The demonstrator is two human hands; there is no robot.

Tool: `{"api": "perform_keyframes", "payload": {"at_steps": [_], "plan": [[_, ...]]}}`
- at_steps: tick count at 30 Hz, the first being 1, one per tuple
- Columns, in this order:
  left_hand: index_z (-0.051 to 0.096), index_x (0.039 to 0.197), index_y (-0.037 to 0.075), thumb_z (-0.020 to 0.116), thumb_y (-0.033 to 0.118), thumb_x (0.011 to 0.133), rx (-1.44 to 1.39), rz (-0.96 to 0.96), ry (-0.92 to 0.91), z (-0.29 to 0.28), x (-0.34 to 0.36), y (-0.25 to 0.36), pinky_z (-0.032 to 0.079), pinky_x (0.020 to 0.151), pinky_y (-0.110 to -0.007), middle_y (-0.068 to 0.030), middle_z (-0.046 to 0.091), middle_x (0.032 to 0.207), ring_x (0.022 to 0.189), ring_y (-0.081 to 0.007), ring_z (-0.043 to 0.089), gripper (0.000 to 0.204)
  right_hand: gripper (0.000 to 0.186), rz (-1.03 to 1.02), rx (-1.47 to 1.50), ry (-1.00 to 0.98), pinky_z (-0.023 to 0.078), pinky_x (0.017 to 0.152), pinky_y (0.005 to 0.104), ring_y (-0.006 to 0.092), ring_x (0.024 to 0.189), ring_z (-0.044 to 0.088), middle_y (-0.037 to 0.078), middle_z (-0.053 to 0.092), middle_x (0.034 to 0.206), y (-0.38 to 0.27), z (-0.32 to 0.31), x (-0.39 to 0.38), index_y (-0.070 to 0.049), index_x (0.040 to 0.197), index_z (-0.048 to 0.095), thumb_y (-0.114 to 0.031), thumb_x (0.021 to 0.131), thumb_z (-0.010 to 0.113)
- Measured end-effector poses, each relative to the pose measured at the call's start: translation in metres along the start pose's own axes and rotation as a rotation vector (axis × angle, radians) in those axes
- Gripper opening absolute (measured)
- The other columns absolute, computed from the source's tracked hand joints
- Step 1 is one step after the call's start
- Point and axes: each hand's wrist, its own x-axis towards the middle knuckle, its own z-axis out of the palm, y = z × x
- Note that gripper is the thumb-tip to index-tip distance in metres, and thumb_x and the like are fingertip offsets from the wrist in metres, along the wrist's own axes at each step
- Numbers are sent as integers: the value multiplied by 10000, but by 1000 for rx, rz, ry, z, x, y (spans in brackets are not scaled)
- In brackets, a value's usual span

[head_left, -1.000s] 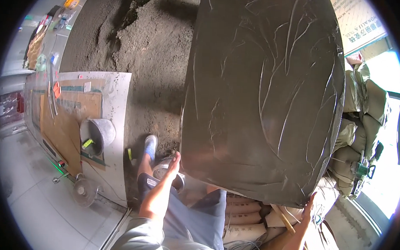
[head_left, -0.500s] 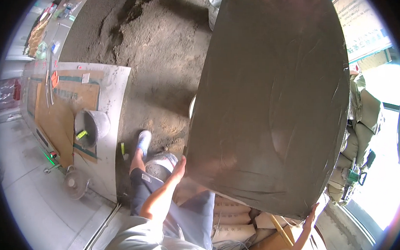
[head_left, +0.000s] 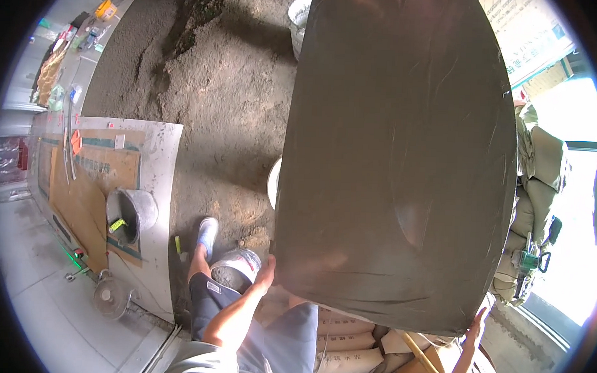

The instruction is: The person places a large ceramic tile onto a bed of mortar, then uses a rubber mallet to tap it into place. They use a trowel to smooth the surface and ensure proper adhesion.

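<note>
The left hand (head_left: pixel 266 275) is clamped on the edge of the large slab (head_left: pixel 394 163) at its eight o'clock and the right hand (head_left: pixel 476 326) on its five o'clock corner, fingers partly curled, though how far they reach beneath is hidden. The slab fills the view around two o'clock, its face smooth, dark grey-brown and faintly creased. Coarse, lumpy mortar (head_left: pixel 243 86) spreads toward eleven o'clock.

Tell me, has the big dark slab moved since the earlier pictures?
Yes, to the right in this view: the big dark slab now uncovers part of the pale bucket near the top, which it hid one second ago.
</note>
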Motion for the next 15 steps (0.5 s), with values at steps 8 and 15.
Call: {"api": "perform_keyframes", "payload": {"at_steps": [8,15], "plan": [[497,1339,-109,279,710,958,-110,-7,-130,63,14,-12,377,1074,-409,-285,545,1346,1294,-373,499,929,973,346,-62,254,142,1163,536,323,1475,238,142,244,1613,-60,-54,11,-166,1583,180,-790,874,414],[526,1360,-17,219,639,1008,-231,41,-196,89,33,-16,362,1084,-348,-132,587,1347,1270,-270,514,806,1027,326,-60,289,141,1159,507,296,1456,276,181,310,1575,-129,-43,-30,-49,1544,265,-808,866,400]]}}
